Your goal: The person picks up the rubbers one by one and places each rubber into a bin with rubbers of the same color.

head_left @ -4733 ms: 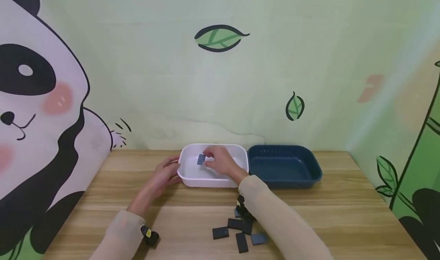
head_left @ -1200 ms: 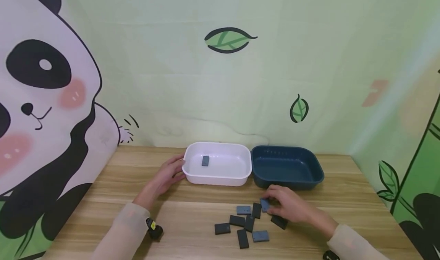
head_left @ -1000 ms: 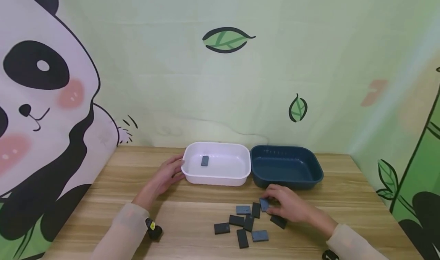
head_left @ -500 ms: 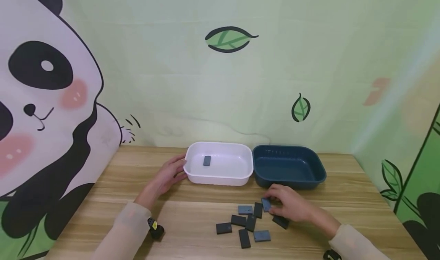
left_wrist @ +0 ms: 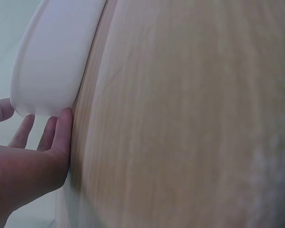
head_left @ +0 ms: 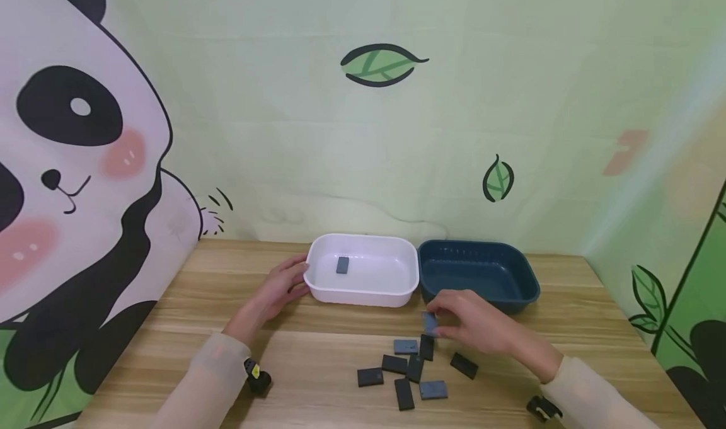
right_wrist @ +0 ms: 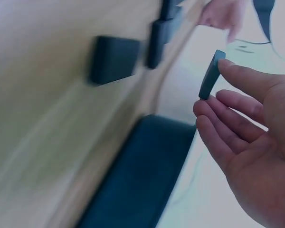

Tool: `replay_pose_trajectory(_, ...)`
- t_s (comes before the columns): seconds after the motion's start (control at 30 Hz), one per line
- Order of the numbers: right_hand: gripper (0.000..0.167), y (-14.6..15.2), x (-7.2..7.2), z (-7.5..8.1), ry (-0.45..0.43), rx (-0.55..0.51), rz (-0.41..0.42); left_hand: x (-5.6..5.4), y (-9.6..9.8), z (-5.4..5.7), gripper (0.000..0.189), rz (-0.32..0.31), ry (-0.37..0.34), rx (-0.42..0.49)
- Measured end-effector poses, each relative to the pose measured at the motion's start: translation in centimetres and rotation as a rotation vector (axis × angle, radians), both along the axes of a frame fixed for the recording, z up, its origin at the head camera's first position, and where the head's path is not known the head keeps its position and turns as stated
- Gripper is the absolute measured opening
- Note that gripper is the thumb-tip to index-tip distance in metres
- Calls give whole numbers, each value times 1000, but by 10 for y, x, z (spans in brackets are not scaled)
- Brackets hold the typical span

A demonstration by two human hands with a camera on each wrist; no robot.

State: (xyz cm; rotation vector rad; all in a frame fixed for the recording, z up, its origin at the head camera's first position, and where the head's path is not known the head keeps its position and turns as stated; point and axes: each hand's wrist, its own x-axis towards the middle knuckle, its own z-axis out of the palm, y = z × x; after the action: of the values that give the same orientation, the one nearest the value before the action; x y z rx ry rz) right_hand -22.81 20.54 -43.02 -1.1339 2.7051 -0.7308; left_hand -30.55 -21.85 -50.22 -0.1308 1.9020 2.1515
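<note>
In the head view, my right hand (head_left: pixel 479 322) pinches a small blue rectangular tile (head_left: pixel 429 323) between thumb and fingers, in front of the two trays. The right wrist view shows that tile (right_wrist: pixel 212 75) edge-on, off the table. My left hand (head_left: pixel 276 291) rests with extended fingers against the left end of a white tray (head_left: pixel 363 297); its fingertips touch the wall in the left wrist view. One blue-grey tile (head_left: pixel 343 265) lies inside the white tray. Below my right hand, several black tiles (head_left: pixel 370 377) and two blue ones, such as this blue tile (head_left: pixel 433 390), lie loose.
A dark blue tray (head_left: pixel 482 276) stands directly right of the white one, both near the back of the wooden table (head_left: pixel 317 366). A green wall (head_left: pixel 272 133) with printed leaves and a panda rises behind. A black wrist device (head_left: pixel 258 378) sits at the left cuff.
Since the oldest frame, my right hand has left the white tray, where a blue tile now lies. In the last half second it has lifted another blue tile off the table. My left hand stays put.
</note>
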Motion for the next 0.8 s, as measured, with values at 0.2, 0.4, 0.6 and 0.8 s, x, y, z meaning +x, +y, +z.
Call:
replay_pose_trajectory(0.2, 33, -31, -16, 14, 120, -66, 4, 0, 0, 2, 54, 11, -10, -13)
replay_pose_trajectory(0.4, 38, -61, -51, 10, 135, -108, -93, -2, 0, 3, 55, 10, -15, -14)
replay_pose_trajectory(0.6, 38, -88, -85, -6, 118, -75, -155, 0, -1, 2, 55, 0, -3, -23)
replay_pose_trajectory(0.8, 37, -113, -107, -17, 83, -37, -221, 1, 1, 2, 55, 0, 3, -23)
